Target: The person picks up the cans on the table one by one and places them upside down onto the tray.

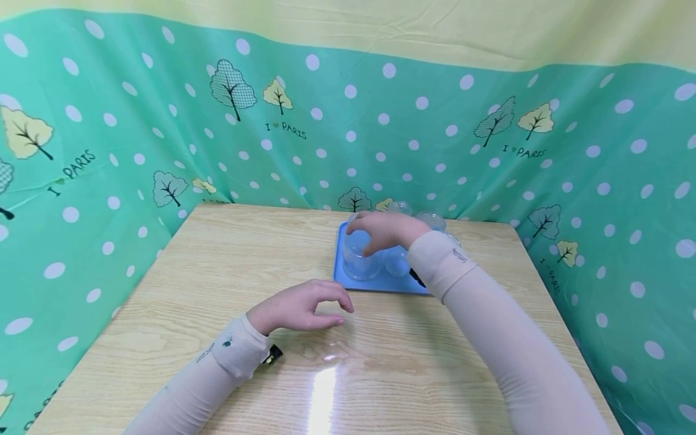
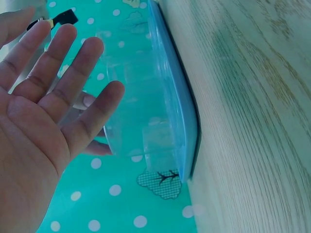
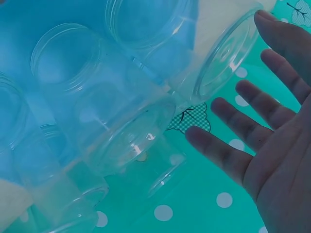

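On the blue tray (image 1: 375, 286) stand several clear plastic jars, mouth down, with threaded necks against the tray in the right wrist view. My right hand (image 1: 383, 231) reaches over the front-left jar (image 1: 360, 263), its fingers spread and bent. The right wrist view has the thumb (image 3: 277, 29) right at the raised base of the nearest jar (image 3: 228, 56), the other fingers apart from it. My left hand (image 1: 304, 305) hovers over the table in front of the tray, palm facing inward and fingers loosely parted, holding nothing.
Another jar (image 3: 104, 102) stands close beside the nearest one, and more jars (image 1: 432, 221) sit toward the back of the tray, partly behind my right arm. The wooden table (image 1: 244, 260) meets a green dotted curtain (image 1: 326, 139) at its back and sides.
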A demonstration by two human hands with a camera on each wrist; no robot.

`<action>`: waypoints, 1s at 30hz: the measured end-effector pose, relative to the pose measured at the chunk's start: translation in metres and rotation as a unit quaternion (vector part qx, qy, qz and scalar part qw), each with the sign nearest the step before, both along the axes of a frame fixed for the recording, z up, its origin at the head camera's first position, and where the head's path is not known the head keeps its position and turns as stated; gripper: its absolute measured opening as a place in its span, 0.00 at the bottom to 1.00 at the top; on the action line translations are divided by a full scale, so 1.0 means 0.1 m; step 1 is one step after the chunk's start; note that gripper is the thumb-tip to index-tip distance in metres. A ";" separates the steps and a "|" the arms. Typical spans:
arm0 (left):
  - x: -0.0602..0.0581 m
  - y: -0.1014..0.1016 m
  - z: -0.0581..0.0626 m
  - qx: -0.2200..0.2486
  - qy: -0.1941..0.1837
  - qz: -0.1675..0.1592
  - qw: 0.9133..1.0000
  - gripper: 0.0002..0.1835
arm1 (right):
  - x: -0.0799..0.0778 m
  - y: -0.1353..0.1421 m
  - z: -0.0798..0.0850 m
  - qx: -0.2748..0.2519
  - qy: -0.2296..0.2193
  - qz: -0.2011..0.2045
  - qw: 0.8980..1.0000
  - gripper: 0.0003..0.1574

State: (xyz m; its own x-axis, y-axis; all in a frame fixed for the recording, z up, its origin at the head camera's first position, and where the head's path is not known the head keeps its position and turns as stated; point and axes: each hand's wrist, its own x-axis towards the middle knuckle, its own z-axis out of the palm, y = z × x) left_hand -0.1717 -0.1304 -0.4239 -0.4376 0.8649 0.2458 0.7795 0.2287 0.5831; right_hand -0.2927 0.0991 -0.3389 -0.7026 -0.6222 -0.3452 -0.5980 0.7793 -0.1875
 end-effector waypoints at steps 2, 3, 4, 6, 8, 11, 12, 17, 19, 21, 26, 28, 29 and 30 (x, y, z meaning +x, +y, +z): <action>0.00 0.00 0.00 0.000 0.001 0.000 1.000 0.10 | 0.01 0.02 0.01 -0.001 0.006 0.002 1.000 0.37; 0.00 0.00 0.00 0.000 0.002 0.000 1.000 0.10 | 0.01 0.03 0.02 -0.002 0.009 0.002 1.000 0.37; 0.00 0.00 0.00 0.000 0.003 0.001 1.000 0.10 | 0.01 0.04 0.02 -0.004 0.011 0.003 1.000 0.37; -0.01 0.00 0.00 -0.001 0.004 0.002 1.000 0.10 | 0.02 0.07 0.03 -0.009 0.017 0.006 1.000 0.36; 0.00 0.00 0.00 -0.002 0.004 0.004 1.000 0.10 | 0.02 0.10 0.03 -0.017 0.023 0.011 1.000 0.35; 0.00 0.00 0.01 -0.003 0.005 0.004 1.000 0.09 | 0.02 0.14 0.03 -0.030 0.037 0.020 0.999 0.33; 0.00 0.01 0.01 -0.003 0.005 0.004 1.000 0.09 | 0.02 0.16 0.03 -0.035 0.040 0.022 0.998 0.32; 0.00 0.01 0.01 -0.001 0.005 0.007 1.000 0.09 | 0.06 0.24 0.03 -0.058 0.062 0.028 0.996 0.29; 0.00 0.00 0.01 0.001 0.004 0.008 1.000 0.09 | 0.09 0.27 0.02 -0.069 0.070 0.030 0.995 0.28; 0.00 0.00 0.00 0.003 0.003 0.009 1.000 0.09 | 0.11 0.30 0.01 -0.077 0.079 0.033 0.993 0.28; 0.00 0.00 -0.01 0.002 0.005 0.006 1.000 0.09 | 0.13 0.38 -0.02 -0.091 0.101 0.034 0.990 0.26; 0.00 0.00 0.00 0.003 0.005 0.005 1.000 0.09 | 0.15 0.40 -0.03 -0.093 0.109 0.032 0.989 0.26; 0.00 0.00 0.00 0.004 0.004 0.005 1.000 0.09 | 0.16 0.42 -0.04 -0.094 0.113 0.031 0.989 0.26; 0.00 0.00 0.00 0.004 0.003 0.004 1.000 0.09 | 0.17 0.43 -0.04 -0.095 0.117 0.031 0.988 0.26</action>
State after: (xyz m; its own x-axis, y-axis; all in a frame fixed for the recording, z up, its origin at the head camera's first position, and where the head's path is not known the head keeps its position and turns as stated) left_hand -0.1717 -0.1299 -0.4239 -0.4440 0.8589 0.2552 0.7806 0.2309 0.5808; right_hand -0.2754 0.1419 -0.3433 -0.7075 -0.7049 -0.0503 -0.6881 0.7034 -0.1784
